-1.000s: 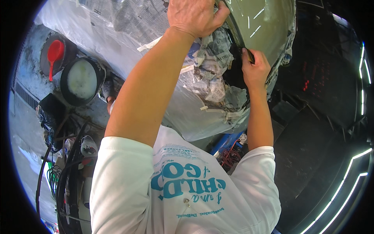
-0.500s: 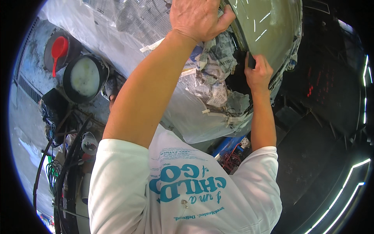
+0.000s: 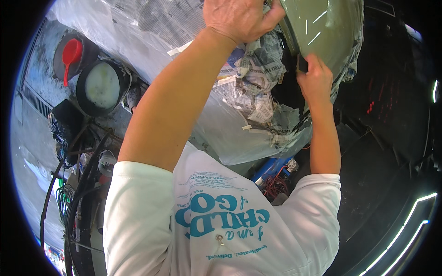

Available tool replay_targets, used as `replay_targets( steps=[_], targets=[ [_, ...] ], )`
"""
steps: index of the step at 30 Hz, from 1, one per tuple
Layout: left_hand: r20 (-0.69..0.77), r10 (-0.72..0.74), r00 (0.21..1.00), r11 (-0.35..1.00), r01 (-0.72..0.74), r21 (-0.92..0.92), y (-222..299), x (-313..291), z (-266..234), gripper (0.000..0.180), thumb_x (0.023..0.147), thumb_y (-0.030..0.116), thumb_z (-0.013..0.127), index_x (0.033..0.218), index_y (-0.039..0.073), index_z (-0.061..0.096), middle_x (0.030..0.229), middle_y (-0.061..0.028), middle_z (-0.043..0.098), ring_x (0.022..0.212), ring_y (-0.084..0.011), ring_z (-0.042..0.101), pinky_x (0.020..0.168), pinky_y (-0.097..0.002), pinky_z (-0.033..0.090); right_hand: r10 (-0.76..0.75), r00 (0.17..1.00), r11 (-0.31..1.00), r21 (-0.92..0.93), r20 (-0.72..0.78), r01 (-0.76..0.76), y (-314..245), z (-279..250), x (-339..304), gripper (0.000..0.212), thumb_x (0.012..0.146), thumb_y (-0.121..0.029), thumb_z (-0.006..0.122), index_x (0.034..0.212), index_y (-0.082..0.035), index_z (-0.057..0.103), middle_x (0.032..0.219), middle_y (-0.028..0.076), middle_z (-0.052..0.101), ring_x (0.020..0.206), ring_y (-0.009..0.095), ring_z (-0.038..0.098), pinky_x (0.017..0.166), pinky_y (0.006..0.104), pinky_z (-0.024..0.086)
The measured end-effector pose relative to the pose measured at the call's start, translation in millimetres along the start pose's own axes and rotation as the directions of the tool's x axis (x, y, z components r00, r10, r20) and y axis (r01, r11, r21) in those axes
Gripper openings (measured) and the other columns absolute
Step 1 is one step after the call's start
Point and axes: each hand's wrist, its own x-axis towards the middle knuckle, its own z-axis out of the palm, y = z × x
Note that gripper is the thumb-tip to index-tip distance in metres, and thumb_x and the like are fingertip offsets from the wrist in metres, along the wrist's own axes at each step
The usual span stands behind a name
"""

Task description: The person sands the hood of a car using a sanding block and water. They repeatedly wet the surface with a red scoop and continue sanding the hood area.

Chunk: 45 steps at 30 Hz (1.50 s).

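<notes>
A glossy olive-beige curved panel [image 3: 317, 27], seemingly part of a vehicle's body, rises at the upper right with a dark gap along its left edge. My right hand [image 3: 316, 80] is closed on a thin, dark flat piece [image 3: 302, 64], pinched against that edge; its exact kind is unclear. Further left, at the top of the view, my left hand [image 3: 239, 18] lies over the newspaper masking [image 3: 264, 69], its thumb reaching to the panel's edge. The other left fingers are cut off or hidden. Crumpled newspaper and translucent plastic sheeting [image 3: 221, 124] cover the surface around the panel.
On the floor at left are a black basin [image 3: 79, 94] of cloudy liquid and a red dipper [image 3: 72, 51] in another dark basin. Below them lie black bags [image 3: 68, 117] and coiled cables [image 3: 66, 198]. A blue device [image 3: 269, 169] with red wires sits beneath the plastic.
The view has shifted slightly, so the panel sits a little further right. My right hand stays at the panel's edge with the dark piece; my left hand keeps its place beside the edge.
</notes>
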Motion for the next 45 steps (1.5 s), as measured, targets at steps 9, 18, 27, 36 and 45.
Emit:
replay_targets(
  steps=[9,18,27,36,45],
  targets=[
    [-0.009,0.036,0.999,0.999,-0.036,-0.024,0.0,-0.1,0.1,0.072,0.083,0.035,0.068,0.143,-0.003,0.053,0.15,-0.0249,0.052,0.14,-0.0404,0.049,0.121,-0.059,0.029,0.006,1.0,1.0,0.006,0.03,-0.006,-2.6,-5.4,-3.6,0.034,0.066,0.003,0.08,0.097,-0.004,0.066,0.087,0.014,0.069,0.076,0.04,0.069,0.066,0.0472,0.055],
    [-0.024,0.044,0.999,0.999,-0.044,0.005,1.3,-2.7,2.5,0.073,0.085,0.038,0.066,0.143,-0.003,0.052,0.15,-0.0252,0.051,0.139,-0.0412,0.049,0.121,-0.0594,0.029,-0.027,0.999,0.999,0.022,-0.025,0.028,-1.1,-0.2,1.0,0.033,0.068,0.002,0.079,0.098,-0.003,0.067,0.09,0.017,0.07,0.079,0.043,0.069,0.068,0.049,0.055],
    [0.019,0.016,1.0,1.0,-0.016,0.02,-1.3,1.1,1.0,0.076,0.085,0.039,0.066,0.146,-0.004,0.049,0.152,-0.0259,0.049,0.141,-0.0423,0.047,0.121,-0.0604,0.029,0.058,0.997,0.998,-0.003,0.048,-0.058,-13.5,-9.7,7.3,0.03,0.069,0.001,0.082,0.094,-0.002,0.065,0.087,0.016,0.071,0.08,0.042,0.069,0.07,0.0498,0.055],
    [0.0,0.01,1.0,1.0,-0.01,-0.001,-4.5,1.6,1.5,0.078,0.084,0.039,0.068,0.147,-0.003,0.049,0.152,-0.0255,0.049,0.142,-0.0412,0.046,0.122,-0.0598,0.027,0.167,0.957,0.978,-0.163,0.236,-0.131,-18.0,-25.2,0.3,0.022,0.079,-0.006,0.081,0.095,-0.003,0.068,0.088,0.019,0.071,0.08,0.045,0.069,0.071,0.0511,0.055],
    [0.031,-0.01,0.999,1.0,0.01,-0.007,-1.7,3.3,0.0,0.078,0.083,0.04,0.067,0.146,-0.004,0.051,0.152,-0.025,0.05,0.143,-0.0402,0.046,0.122,-0.0592,0.027,0.077,0.986,0.994,0.088,-0.15,-0.064,-8.5,-3.7,-14.4,0.019,0.083,-0.008,0.081,0.097,-0.005,0.068,0.086,0.017,0.07,0.077,0.043,0.068,0.069,0.0481,0.055]
  ],
)
